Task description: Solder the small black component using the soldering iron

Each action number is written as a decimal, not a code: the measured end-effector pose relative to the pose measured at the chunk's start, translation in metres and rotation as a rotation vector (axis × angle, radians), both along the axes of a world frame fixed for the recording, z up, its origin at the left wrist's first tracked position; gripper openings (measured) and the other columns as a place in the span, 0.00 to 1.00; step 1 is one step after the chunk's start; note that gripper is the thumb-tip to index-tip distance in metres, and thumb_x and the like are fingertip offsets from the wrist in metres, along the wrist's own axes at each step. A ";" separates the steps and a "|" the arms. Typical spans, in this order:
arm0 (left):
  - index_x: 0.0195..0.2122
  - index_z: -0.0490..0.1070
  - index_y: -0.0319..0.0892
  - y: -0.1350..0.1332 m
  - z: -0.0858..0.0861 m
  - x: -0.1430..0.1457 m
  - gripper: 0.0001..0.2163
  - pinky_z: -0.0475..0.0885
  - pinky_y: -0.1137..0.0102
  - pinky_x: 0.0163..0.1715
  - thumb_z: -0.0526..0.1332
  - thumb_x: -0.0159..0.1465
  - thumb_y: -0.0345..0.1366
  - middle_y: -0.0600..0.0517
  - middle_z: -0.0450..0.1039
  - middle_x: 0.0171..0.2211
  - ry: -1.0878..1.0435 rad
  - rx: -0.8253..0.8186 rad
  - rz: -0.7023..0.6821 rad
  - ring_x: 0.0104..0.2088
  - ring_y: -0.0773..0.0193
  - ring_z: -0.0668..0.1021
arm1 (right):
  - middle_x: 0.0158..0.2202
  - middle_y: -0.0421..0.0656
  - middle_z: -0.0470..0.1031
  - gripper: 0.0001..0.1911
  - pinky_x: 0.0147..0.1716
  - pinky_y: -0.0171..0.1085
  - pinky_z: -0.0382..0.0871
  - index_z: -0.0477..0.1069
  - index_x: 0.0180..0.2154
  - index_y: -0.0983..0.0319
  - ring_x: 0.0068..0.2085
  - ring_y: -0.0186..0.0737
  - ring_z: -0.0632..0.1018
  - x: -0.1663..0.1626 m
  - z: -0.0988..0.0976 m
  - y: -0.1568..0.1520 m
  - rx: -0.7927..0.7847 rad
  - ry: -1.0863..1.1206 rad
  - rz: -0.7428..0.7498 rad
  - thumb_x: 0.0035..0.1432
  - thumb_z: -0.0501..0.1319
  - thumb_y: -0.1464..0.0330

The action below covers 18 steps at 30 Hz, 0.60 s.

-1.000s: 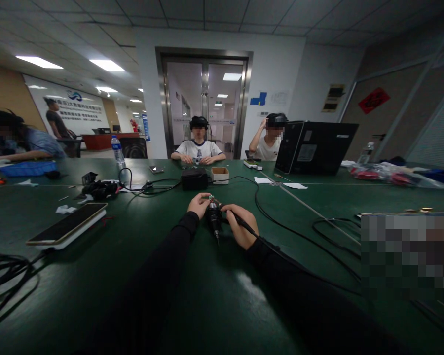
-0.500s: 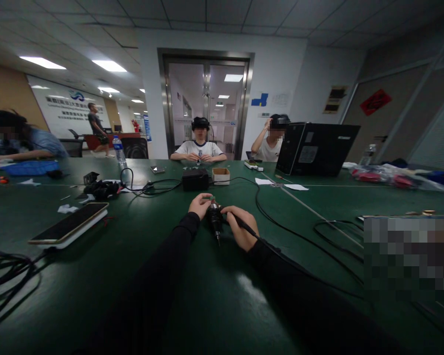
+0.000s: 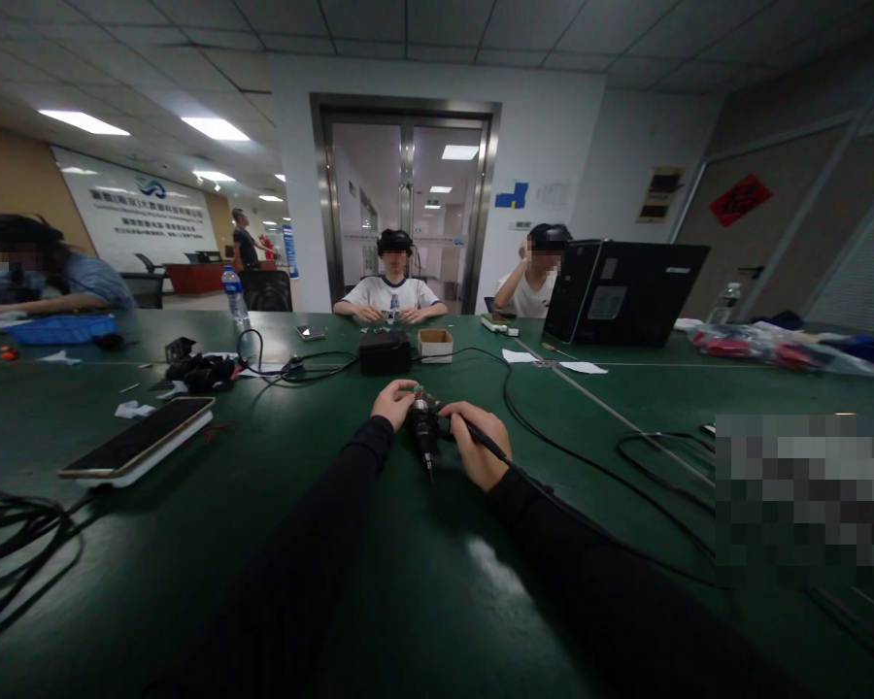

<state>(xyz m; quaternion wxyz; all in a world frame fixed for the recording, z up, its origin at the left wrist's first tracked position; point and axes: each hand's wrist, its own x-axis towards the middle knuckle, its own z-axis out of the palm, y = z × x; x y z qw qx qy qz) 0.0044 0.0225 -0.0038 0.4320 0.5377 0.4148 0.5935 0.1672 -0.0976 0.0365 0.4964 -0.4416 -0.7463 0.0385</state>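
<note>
Basically, left hand (image 3: 391,403) pinches green part (image 3: 419,390) at black device's (image 3: 424,425) far end, right hand (image 3: 479,460) grips corded pen (image 3: 487,442) on its right; best kept light, steady.

left grip (image 3: 393,404): pinching | right grip (image 3: 485,445): curled, pen-style | forearms (image 3: 327,500): extended forward, converging

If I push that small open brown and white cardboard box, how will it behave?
The small open brown and white cardboard box is probably light, given its thin walls. Its flat sides suggest sliding rather than rolling. Pushed left, it may bump the black block-shaped object beside it.
</note>
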 end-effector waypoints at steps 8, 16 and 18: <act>0.33 0.71 0.39 -0.001 0.004 0.002 0.14 0.74 0.68 0.39 0.57 0.48 0.18 0.52 0.76 0.25 -0.051 -0.039 -0.012 0.29 0.66 0.79 | 0.34 0.39 0.78 0.13 0.39 0.34 0.66 0.75 0.35 0.57 0.36 0.37 0.77 0.000 0.000 0.001 -0.026 -0.004 0.031 0.59 0.51 0.70; 0.33 0.71 0.39 0.000 0.003 0.001 0.16 0.73 0.65 0.42 0.56 0.46 0.17 0.53 0.76 0.25 -0.073 -0.045 -0.045 0.30 0.65 0.79 | 0.36 0.38 0.78 0.13 0.39 0.34 0.67 0.75 0.35 0.57 0.37 0.37 0.77 0.000 -0.001 0.001 -0.033 0.006 0.054 0.59 0.51 0.70; 0.33 0.71 0.39 0.001 0.003 0.000 0.16 0.73 0.65 0.43 0.56 0.45 0.17 0.53 0.76 0.25 -0.073 -0.042 -0.045 0.30 0.65 0.79 | 0.36 0.38 0.78 0.13 0.39 0.34 0.67 0.75 0.36 0.56 0.37 0.38 0.77 0.000 -0.002 0.002 -0.031 0.008 0.062 0.60 0.51 0.69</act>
